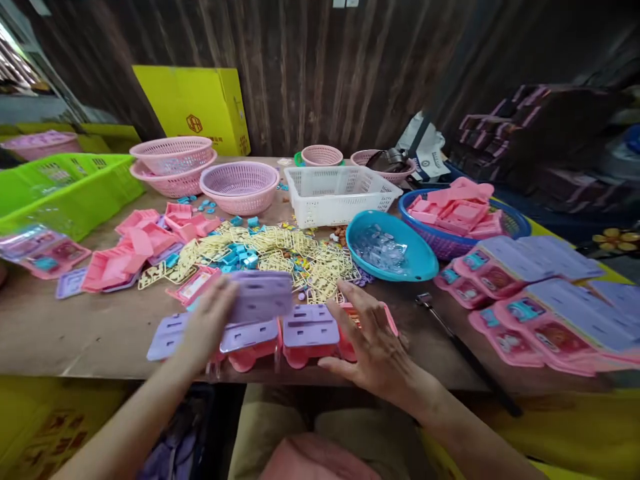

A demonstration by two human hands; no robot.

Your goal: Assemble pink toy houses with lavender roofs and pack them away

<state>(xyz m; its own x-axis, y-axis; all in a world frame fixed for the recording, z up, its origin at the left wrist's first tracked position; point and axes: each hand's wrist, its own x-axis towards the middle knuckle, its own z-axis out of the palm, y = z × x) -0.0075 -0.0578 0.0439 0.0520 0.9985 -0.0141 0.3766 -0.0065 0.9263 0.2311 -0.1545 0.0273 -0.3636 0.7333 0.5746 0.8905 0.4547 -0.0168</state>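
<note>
One purple panel point(263, 298) is clasped in the left hand point(213, 312), the right hand point(374, 340) splayed toward its four o'clock.

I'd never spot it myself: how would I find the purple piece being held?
Start at the brown table and find the purple-topped pink boxes lined along its near edge. There, the left hand grips a purple panel. Unlike the similar purple tops on those boxes, this one is in the hand and looks blurred.
</note>
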